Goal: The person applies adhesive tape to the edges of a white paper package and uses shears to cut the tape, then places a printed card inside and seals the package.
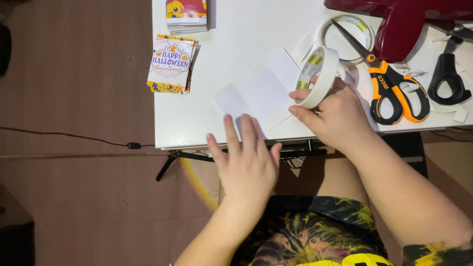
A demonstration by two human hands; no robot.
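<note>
A folded white paper (261,93) lies on the white table (231,34) near its front edge. My left hand (246,160) rests flat with fingers spread, its fingertips on the paper's near corner. A roll of white tape (318,76) stands on edge at the paper's right side, and my right hand (337,116) grips it between thumb and fingers.
Orange-handled scissors (391,86) and black-handled scissors (447,74) lie at the right. A second tape roll (347,37) sits behind, by a dark red object (404,24). Stacks of colourful printed cards (171,64) lie at the table's left edge. A black cable (74,138) crosses the brown floor.
</note>
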